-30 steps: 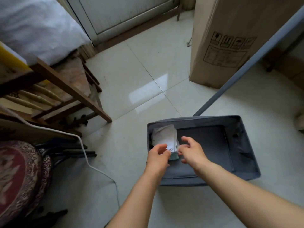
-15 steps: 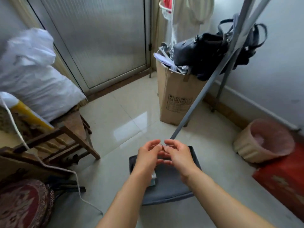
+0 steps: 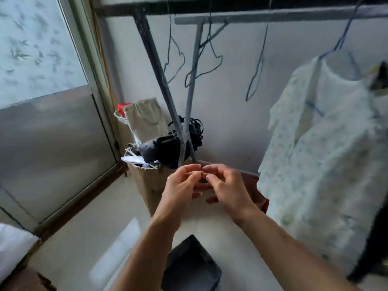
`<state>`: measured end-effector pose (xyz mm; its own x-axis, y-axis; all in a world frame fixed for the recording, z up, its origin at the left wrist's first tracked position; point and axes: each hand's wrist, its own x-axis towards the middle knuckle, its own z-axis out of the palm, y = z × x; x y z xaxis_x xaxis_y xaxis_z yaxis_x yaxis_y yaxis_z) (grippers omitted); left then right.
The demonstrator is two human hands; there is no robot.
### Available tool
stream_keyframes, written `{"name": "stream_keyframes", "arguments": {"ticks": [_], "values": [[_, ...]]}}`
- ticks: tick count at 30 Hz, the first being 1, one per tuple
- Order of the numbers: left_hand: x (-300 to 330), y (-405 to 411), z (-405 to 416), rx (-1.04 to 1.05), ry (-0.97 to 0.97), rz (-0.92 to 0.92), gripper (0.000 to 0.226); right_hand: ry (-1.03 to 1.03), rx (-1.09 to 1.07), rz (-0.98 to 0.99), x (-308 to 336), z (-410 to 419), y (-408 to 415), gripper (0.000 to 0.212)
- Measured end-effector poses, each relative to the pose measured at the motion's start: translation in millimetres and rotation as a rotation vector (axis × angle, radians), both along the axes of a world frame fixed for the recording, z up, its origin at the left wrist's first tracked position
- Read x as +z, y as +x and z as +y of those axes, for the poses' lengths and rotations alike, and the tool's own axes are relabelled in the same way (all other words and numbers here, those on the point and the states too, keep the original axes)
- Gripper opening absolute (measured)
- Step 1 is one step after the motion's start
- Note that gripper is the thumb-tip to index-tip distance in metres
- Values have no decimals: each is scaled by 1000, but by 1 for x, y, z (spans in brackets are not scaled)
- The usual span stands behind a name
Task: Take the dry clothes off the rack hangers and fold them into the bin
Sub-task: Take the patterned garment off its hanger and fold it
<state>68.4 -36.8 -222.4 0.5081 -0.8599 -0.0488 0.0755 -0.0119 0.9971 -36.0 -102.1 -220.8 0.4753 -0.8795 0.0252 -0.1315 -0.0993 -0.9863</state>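
Left hand: the left hand (image 3: 182, 189) is raised at the middle of the view, fingers loosely curled, its fingertips meeting those of the other hand; it holds nothing that shows.
Right hand: the right hand (image 3: 226, 189) faces it, fingers bent inward and relaxed; the blur hides whether anything small sits between the fingertips.
Shirt: a pale patterned shirt (image 3: 323, 160) hangs on a blue hanger (image 3: 344, 36) at the right, well apart from both hands and higher than them.
Empty hangers: three bare wire hangers (image 3: 175, 59) dangle from the rack bar (image 3: 273, 16), far above the hands.
Bin: the dark grey bin (image 3: 192, 267) sits on the floor near the bottom edge, below and between the forearms.
Rack legs: two grey crossing legs (image 3: 168, 89) slant down behind the hands.
Behind: a cardboard box (image 3: 147, 181) with a black bag (image 3: 165, 148) on top stands far left of the hands, beside a frosted door (image 3: 52, 139).
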Motion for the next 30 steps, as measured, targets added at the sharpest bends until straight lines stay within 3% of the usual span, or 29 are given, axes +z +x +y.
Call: {"name": "stream_keyframes", "arguments": {"ticks": [8, 14, 17, 21, 24, 30], "values": [[90, -73, -24, -194, -142, -137, 20, -619, -350, 39, 131, -2, -76, 16], [143, -135, -53, -304, -211, -274, 25, -840, -475, 108, 208, -35, -138, 17], [158, -155, -74, -305, -240, -293, 23, -786, -559, 289, 220, -76, -160, 20], [170, -173, -97, -352, -205, -260, 11, -526, -476, 480, 216, -113, -167, 29], [174, -182, -104, -374, -156, -256, 31, -340, -385, 407, 211, -122, -165, 20], [181, -174, -105, -230, -61, -472, 20, -193, -329, 91, 215, -113, -160, 12]]}}
